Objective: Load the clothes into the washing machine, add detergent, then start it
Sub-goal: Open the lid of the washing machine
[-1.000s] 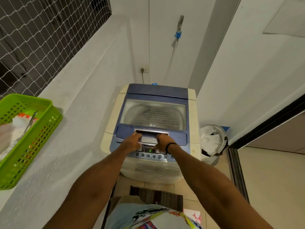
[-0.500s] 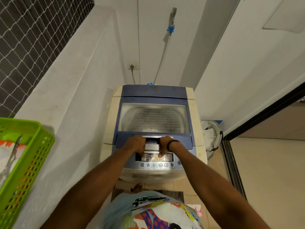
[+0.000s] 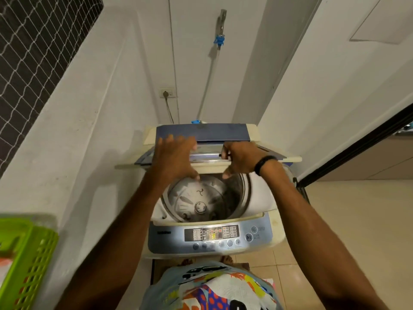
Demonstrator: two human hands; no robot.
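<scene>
At the end of a narrow white-walled nook, we stand over the top-loading washing machine (image 3: 273,222) with its lid (image 3: 210,156) already swung up and folded toward the back. Our left hand (image 3: 176,157) lies flat against the lid with its fingers spread and straight, pressing on it, while our right hand (image 3: 241,159) grips the lid's front edge, fingers curled over the top and thumb underneath. The drum (image 3: 232,195) is open below our hands and looks bare: we see only the pulsator (image 3: 200,206) at its bottom, no fabric. So we judge the task barely begun. The machine is opened and its control panel (image 3: 211,234) is lit, but the clothes are not loaded, no detergent is added, and the start button is not pressed. We see neither clothes nor detergent for certain. A green plastic basket (image 3: 29,260) on the ledge to our left holds something pale and orange, too blurred to name. Behind the machine, a wall socket (image 3: 166,93) has a plug in it, and a tap (image 3: 221,25) feeds a hose down the wall. A dark sliding-door track (image 3: 357,148) runs along our right. Nothing blocks the drum's mouth except our own forearms crossing above it.
</scene>
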